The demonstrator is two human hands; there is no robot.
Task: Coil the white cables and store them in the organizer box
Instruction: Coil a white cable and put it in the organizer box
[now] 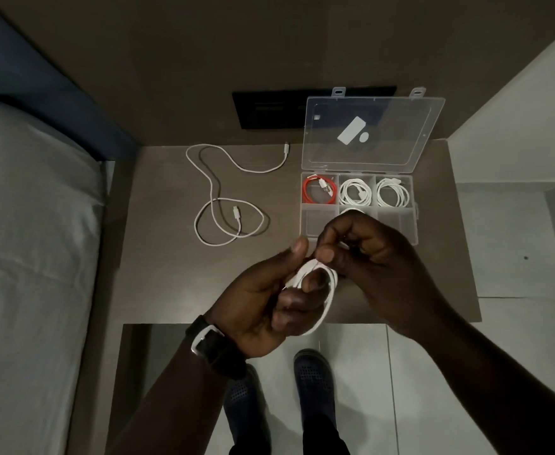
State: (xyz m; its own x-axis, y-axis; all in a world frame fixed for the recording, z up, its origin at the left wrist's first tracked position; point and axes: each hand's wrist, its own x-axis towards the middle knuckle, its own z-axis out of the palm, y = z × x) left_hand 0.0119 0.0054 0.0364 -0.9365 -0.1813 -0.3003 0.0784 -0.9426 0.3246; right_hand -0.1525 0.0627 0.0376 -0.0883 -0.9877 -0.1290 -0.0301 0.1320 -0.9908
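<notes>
While the left hand [269,290] closes its fingers [312,284] round a coiled white cable [327,303] to keep the loops together, the right hand [368,254] pinches what is probably its loose end, just before the open organizer box [415,221]; another white cable [218,195] lies uncoiled on the tabletop [171,257].

Both hands [319,274] are crowding the organizer box [414,221] from six o'clock, covering its near row. The raised lid [373,131] is walling off twelve o'clock. At nine o'clock a loose white cable [213,192] is sprawling across the table [158,257]; the table's three o'clock edge is lying bare.
</notes>
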